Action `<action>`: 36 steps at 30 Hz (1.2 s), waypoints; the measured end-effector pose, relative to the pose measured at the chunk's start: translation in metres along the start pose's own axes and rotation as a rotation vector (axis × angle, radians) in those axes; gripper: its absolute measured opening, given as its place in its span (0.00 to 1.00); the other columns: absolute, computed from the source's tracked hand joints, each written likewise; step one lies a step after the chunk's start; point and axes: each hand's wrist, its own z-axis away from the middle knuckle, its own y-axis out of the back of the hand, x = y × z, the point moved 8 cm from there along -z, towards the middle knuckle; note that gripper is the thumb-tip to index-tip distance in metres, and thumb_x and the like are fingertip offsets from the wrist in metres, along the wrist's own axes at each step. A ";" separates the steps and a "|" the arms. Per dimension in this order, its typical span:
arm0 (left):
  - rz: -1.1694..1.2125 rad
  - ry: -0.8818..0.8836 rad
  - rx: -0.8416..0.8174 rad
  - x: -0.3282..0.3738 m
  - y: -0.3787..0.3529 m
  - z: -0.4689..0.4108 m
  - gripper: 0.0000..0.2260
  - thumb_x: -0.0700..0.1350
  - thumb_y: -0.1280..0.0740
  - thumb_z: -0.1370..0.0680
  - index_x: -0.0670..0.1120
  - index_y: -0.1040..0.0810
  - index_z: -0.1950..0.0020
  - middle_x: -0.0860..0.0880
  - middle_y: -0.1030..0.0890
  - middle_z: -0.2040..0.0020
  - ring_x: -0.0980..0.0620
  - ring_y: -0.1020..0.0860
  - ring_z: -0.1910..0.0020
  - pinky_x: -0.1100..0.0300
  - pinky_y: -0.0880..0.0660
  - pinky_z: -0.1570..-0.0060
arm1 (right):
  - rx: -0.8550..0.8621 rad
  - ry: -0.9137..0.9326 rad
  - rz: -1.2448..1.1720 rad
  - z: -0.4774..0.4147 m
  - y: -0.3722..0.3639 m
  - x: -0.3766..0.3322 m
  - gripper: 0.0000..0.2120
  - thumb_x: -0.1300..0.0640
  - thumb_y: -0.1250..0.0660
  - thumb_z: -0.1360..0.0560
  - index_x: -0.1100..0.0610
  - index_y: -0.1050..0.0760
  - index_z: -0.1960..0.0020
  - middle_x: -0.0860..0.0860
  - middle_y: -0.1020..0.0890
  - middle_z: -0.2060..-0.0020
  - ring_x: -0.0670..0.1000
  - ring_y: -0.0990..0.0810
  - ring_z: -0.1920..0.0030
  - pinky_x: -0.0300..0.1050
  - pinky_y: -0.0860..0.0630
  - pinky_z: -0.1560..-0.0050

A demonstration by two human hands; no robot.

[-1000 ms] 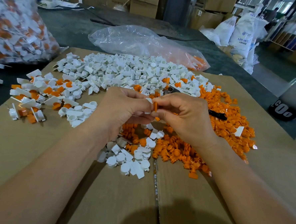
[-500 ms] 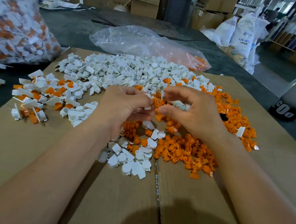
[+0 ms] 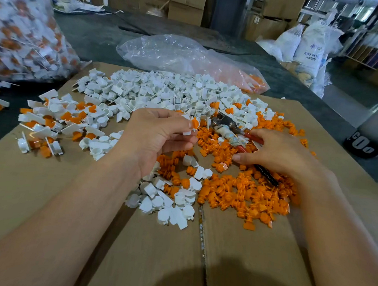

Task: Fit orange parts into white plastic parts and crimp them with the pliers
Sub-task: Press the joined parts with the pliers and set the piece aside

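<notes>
Two hands were at work over the cardboard surface [image 3: 26,177]. The left hand [image 3: 162,134] had its grip clamped: thumb and fingertips pinched a white plastic part [image 3: 187,132] with an orange part [image 3: 195,122] seated in it. The piece was held raised above the piles and turned toward the tool, probably so the joint could be offered straight to the jaws.

Just right of that grip lay the pliers [image 3: 223,120], head pointing at the pinched piece and handles running away under the right hand [image 3: 278,152]. That hand's grip was apart, with the fingers stretched flat over the red handles and the thumb low beside them. They were not curled round the handles as far as could be seen. I judged it was about to take up the tool for the crimp.

The orange heap [image 3: 246,195] lay beneath and nearer than the right grip, and the white heap [image 3: 156,90] lay beyond the left grip. Both were in easy reach of either hand. Well to the left of the left grip lay a scatter of joined pieces [image 3: 52,119], seemingly finished work put aside. A clear bag [image 3: 178,51] lay slack beyond the white heap.
</notes>
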 end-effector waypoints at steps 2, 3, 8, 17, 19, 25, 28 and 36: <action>0.001 0.002 -0.001 0.000 0.000 0.000 0.01 0.30 0.32 0.30 0.35 0.22 0.61 0.41 0.18 0.69 0.49 0.19 0.72 0.65 0.24 0.74 | 0.045 0.005 -0.038 0.001 0.003 -0.002 0.37 0.34 0.32 0.36 0.52 0.33 0.33 0.51 0.27 0.36 0.54 0.30 0.37 0.58 0.38 0.34; 0.004 0.001 -0.002 0.000 0.000 0.000 0.01 0.30 0.32 0.30 0.35 0.22 0.61 0.41 0.18 0.69 0.49 0.19 0.72 0.65 0.24 0.74 | 0.079 0.013 -0.059 0.001 0.006 -0.004 0.35 0.36 0.31 0.36 0.52 0.32 0.34 0.51 0.26 0.38 0.54 0.29 0.38 0.55 0.36 0.36; 0.049 -0.017 0.000 0.002 0.001 0.000 0.02 0.30 0.33 0.29 0.35 0.22 0.61 0.42 0.18 0.68 0.50 0.19 0.71 0.65 0.23 0.73 | 0.301 0.031 -0.127 0.007 0.025 -0.007 0.33 0.49 0.28 0.35 0.54 0.32 0.33 0.53 0.25 0.39 0.53 0.28 0.42 0.42 0.36 0.54; 0.157 -0.082 0.054 0.007 0.008 -0.003 0.02 0.32 0.34 0.27 0.36 0.22 0.59 0.43 0.18 0.68 0.50 0.19 0.69 0.66 0.23 0.71 | 0.575 0.246 -0.281 0.035 0.053 -0.033 0.13 0.63 0.36 0.30 0.58 0.25 0.45 0.50 0.27 0.59 0.49 0.32 0.59 0.42 0.40 0.66; 0.157 -0.094 0.060 0.008 0.008 -0.003 0.02 0.33 0.33 0.27 0.37 0.21 0.59 0.43 0.17 0.67 0.50 0.19 0.68 0.66 0.23 0.71 | 0.617 0.284 -0.255 0.040 0.057 -0.037 0.09 0.62 0.35 0.28 0.59 0.24 0.49 0.48 0.29 0.62 0.49 0.33 0.61 0.41 0.41 0.67; 0.212 -0.163 0.073 0.011 0.007 -0.002 0.03 0.32 0.33 0.27 0.39 0.22 0.59 0.44 0.17 0.66 0.50 0.18 0.67 0.65 0.22 0.68 | 0.570 0.382 -0.142 0.046 0.052 -0.057 0.06 0.52 0.36 0.25 0.55 0.26 0.55 0.43 0.34 0.67 0.48 0.35 0.63 0.42 0.42 0.67; 0.233 -0.203 0.066 0.013 0.006 -0.001 0.03 0.33 0.32 0.29 0.38 0.21 0.57 0.45 0.17 0.66 0.51 0.18 0.66 0.65 0.22 0.66 | 0.535 0.406 -0.190 0.048 0.047 -0.063 0.08 0.49 0.38 0.25 0.49 0.36 0.58 0.41 0.36 0.70 0.45 0.38 0.67 0.36 0.44 0.69; 0.259 -0.273 0.068 0.016 0.004 0.001 0.05 0.32 0.33 0.29 0.38 0.23 0.54 0.48 0.19 0.70 0.52 0.19 0.69 0.65 0.22 0.67 | 0.433 0.380 -0.123 0.044 0.033 -0.070 0.21 0.43 0.43 0.27 0.54 0.29 0.41 0.50 0.25 0.50 0.49 0.30 0.53 0.43 0.37 0.58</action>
